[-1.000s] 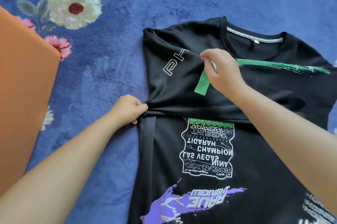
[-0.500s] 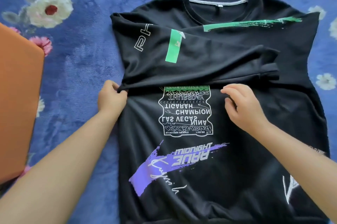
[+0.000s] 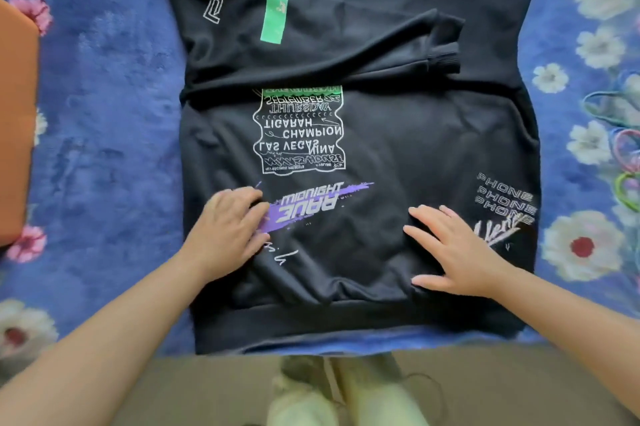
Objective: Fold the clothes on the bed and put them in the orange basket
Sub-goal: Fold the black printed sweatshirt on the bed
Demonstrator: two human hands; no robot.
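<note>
A black printed sweatshirt point(image 3: 398, 148) lies flat on the blue floral bedspread, collar away from me, hem at the bed's near edge. Its sleeve point(image 3: 311, 44) is folded across the chest, cuff pointing right. My left hand point(image 3: 228, 228) presses flat on the lower left of the sweatshirt, beside the purple print. My right hand point(image 3: 450, 249) lies flat with spread fingers on the lower right part. Neither hand grips the cloth. The orange basket point(image 3: 15, 120) shows only as a corner at the left edge.
The blue bedspread point(image 3: 104, 113) with white and pink flowers surrounds the sweatshirt. Coloured elastic bands point(image 3: 623, 155) lie at the right edge. Below the bed's edge I see a tan floor point(image 3: 519, 391) and my feet in light slippers point(image 3: 332, 394).
Both hands left the folded sleeve and slid down toward the hem, now flat on the lower body. The view tilted down, so the collar is cut off at the top.
</note>
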